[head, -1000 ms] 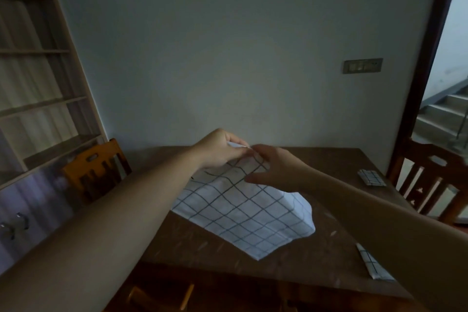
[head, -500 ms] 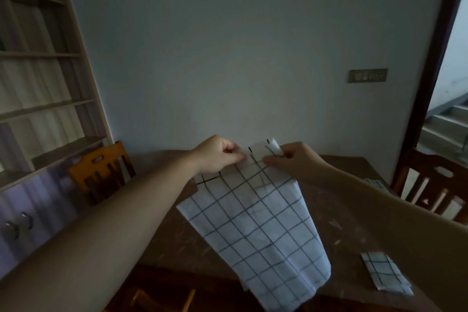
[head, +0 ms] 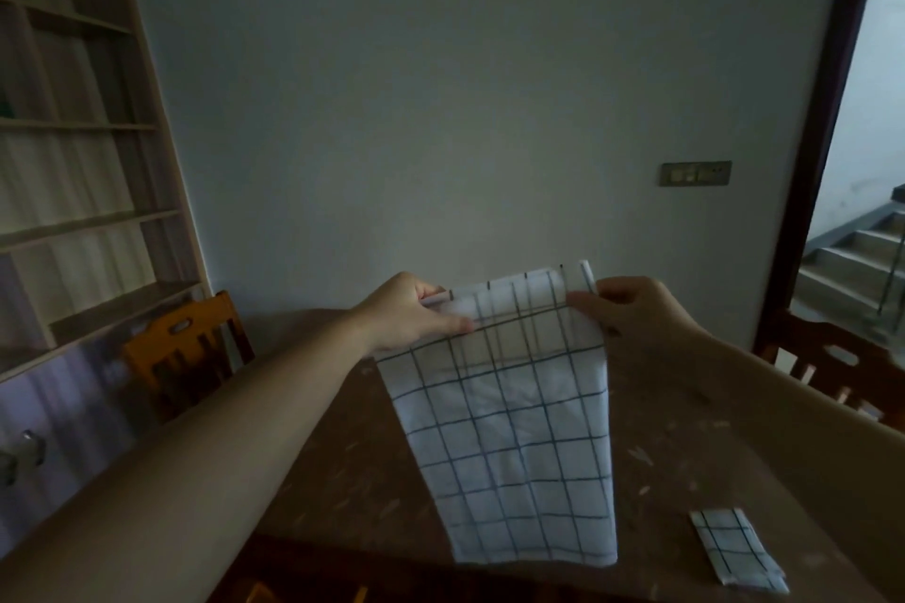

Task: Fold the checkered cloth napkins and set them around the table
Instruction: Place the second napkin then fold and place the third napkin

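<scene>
A white napkin with a dark check pattern (head: 519, 431) hangs in the air over the brown table (head: 343, 465), doubled lengthwise, its lower edge near the table's front. My left hand (head: 416, 316) pinches its top left corner. My right hand (head: 622, 313) pinches the top right corner. Both hands are level, a napkin's width apart. A folded checkered napkin (head: 734, 551) lies flat near the table's front right.
An orange wooden chair (head: 186, 353) stands at the table's left side, below a tall shelf unit (head: 73, 162). A dark wooden chair (head: 832, 372) stands at the right, by a doorway with stairs (head: 862, 255) behind. The wall lies just beyond the table.
The napkin has been lifted off the table and now hangs straight down. My hands have risen and moved apart, stretching its top edge. The view has tilted upward.
</scene>
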`<state>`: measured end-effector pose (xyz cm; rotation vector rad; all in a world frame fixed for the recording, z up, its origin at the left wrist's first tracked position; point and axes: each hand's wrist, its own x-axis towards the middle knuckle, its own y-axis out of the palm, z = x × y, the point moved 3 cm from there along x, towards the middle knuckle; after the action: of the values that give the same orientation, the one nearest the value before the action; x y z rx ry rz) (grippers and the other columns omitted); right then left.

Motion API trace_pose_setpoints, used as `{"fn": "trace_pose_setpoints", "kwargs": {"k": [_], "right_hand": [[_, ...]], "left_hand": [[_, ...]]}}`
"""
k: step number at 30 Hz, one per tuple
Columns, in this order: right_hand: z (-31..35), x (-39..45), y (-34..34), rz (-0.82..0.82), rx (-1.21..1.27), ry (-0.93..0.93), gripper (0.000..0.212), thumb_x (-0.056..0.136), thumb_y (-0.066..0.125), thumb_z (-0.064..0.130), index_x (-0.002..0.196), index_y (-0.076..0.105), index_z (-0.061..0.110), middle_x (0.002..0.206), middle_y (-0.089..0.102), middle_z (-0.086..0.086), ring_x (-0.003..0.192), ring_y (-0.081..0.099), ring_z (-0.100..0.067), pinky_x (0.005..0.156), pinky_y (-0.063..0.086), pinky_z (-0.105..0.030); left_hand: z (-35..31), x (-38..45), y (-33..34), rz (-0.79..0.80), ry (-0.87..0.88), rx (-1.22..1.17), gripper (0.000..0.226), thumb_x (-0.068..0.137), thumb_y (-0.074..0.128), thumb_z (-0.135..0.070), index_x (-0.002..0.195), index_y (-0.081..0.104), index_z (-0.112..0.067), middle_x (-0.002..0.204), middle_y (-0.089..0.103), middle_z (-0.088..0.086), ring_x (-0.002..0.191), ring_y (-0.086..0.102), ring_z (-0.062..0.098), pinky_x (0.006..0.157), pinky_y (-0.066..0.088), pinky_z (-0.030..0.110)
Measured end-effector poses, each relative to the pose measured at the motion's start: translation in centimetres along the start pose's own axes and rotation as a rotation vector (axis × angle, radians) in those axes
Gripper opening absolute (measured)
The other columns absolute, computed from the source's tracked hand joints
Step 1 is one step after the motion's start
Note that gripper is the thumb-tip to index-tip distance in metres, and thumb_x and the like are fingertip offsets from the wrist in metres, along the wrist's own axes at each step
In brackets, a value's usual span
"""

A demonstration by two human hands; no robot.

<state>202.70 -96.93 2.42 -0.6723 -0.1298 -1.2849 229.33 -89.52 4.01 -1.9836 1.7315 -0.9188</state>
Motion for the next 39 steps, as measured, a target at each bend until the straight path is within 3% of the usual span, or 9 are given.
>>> {"fn": "trace_pose_setpoints", "kwargs": {"k": [3, 6, 10, 14, 19, 23, 29, 35, 39], "right_hand": [[-0.7, 0.2, -0.9, 0.01, 0.113, 0.063, 0.049, 0.083, 0.068, 0.044, 0.074, 0.065, -0.004, 0.067, 0.062, -0.014, 0.063, 0.06, -0.023, 0.065, 0.049, -0.032], [-0.6, -0.3, -1.0, 0.027, 0.257, 0.152, 0.033, 0.093, 0.059, 0.03, 0.09, 0.07, -0.001, 0.078, 0.071, -0.012, 0.065, 0.071, -0.016, 0.061, 0.058, -0.027], [0.0, -1.0, -0.7, -0.003, 0.115, 0.086, 0.02, 0.084, 0.072, 0.029, 0.085, 0.074, 0.009, 0.082, 0.075, -0.014, 0.072, 0.073, -0.022, 0.068, 0.06, -0.036], [0.1, -1.1, -1.2, -0.027, 0.217, 0.138, 0.018, 0.087, 0.069, 0.027, 0.087, 0.074, 0.01, 0.089, 0.075, -0.014, 0.083, 0.073, -0.026, 0.077, 0.06, -0.04], [0.6, -1.7, -1.3, -0.01, 0.185, 0.159, 0.021, 0.088, 0.067, 0.028, 0.083, 0.072, 0.009, 0.085, 0.075, -0.012, 0.074, 0.074, -0.018, 0.068, 0.061, -0.031], [1.4, -2.0, -0.8, -0.16, 0.208, 0.129, 0.024, 0.092, 0.062, 0.024, 0.075, 0.068, 0.008, 0.067, 0.067, -0.005, 0.048, 0.063, -0.002, 0.043, 0.047, -0.015], [1.5, -2.3, 0.0, -0.39, 0.036, 0.044, 0.039, 0.098, 0.046, 0.031, 0.065, 0.044, 0.011, 0.057, 0.041, -0.004, 0.048, 0.039, -0.009, 0.042, 0.03, -0.022], [1.3, -2.3, -0.9, -0.421, 0.018, 0.017, 0.043, 0.098, 0.049, 0.031, 0.065, 0.047, 0.004, 0.059, 0.042, -0.006, 0.054, 0.04, -0.015, 0.048, 0.032, -0.026], [1.7, -2.5, -1.2, -0.454, 0.025, -0.033, 0.044, 0.101, 0.044, 0.03, 0.06, 0.039, 0.014, 0.055, 0.039, 0.001, 0.041, 0.037, -0.002, 0.037, 0.029, -0.01]], "left_hand": [[0.5, -1.2, -0.2, -0.011, -0.024, -0.133, 0.025, 0.073, 0.083, -0.018, 0.092, 0.071, -0.007, 0.076, 0.071, -0.013, 0.074, 0.066, 0.003, 0.077, 0.05, 0.025], [1.1, -1.7, -0.3, -0.135, -0.087, -0.273, 0.018, 0.075, 0.082, -0.021, 0.087, 0.068, -0.017, 0.089, 0.073, -0.003, 0.089, 0.068, 0.015, 0.085, 0.052, 0.031], [1.0, -1.7, 0.0, -0.202, -0.09, -0.458, 0.029, 0.067, 0.085, -0.029, 0.089, 0.07, -0.019, 0.094, 0.075, 0.0, 0.097, 0.069, 0.018, 0.088, 0.05, 0.029], [0.5, -2.1, 0.3, -0.139, -0.105, -0.652, 0.013, 0.081, 0.072, -0.013, 0.094, 0.071, -0.012, 0.097, 0.076, 0.003, 0.093, 0.071, 0.012, 0.079, 0.05, 0.021], [0.1, -2.1, 0.5, -0.22, -0.107, -0.629, 0.005, 0.082, 0.073, -0.015, 0.084, 0.071, -0.012, 0.089, 0.074, 0.006, 0.089, 0.069, 0.017, 0.074, 0.054, 0.021], [-0.6, -1.7, 1.5, -0.315, -0.111, -0.593, 0.013, 0.086, 0.07, -0.027, 0.087, 0.071, -0.013, 0.088, 0.072, 0.004, 0.084, 0.066, 0.016, 0.071, 0.05, 0.025], [-1.5, -1.5, 2.9, -0.493, -0.029, -0.428, 0.047, 0.096, 0.053, -0.037, 0.088, 0.059, 0.009, 0.076, 0.057, 0.018, 0.069, 0.053, 0.023, 0.065, 0.04, 0.031], [-1.3, -1.4, 3.0, -0.451, -0.015, -0.444, 0.041, 0.095, 0.056, -0.032, 0.093, 0.06, 0.009, 0.079, 0.056, 0.013, 0.072, 0.051, 0.022, 0.067, 0.038, 0.032], [-1.5, -1.5, 3.2, -0.443, -0.047, -0.556, 0.026, 0.091, 0.062, -0.033, 0.087, 0.068, -0.007, 0.086, 0.064, 0.008, 0.082, 0.06, 0.022, 0.076, 0.044, 0.031]]}}
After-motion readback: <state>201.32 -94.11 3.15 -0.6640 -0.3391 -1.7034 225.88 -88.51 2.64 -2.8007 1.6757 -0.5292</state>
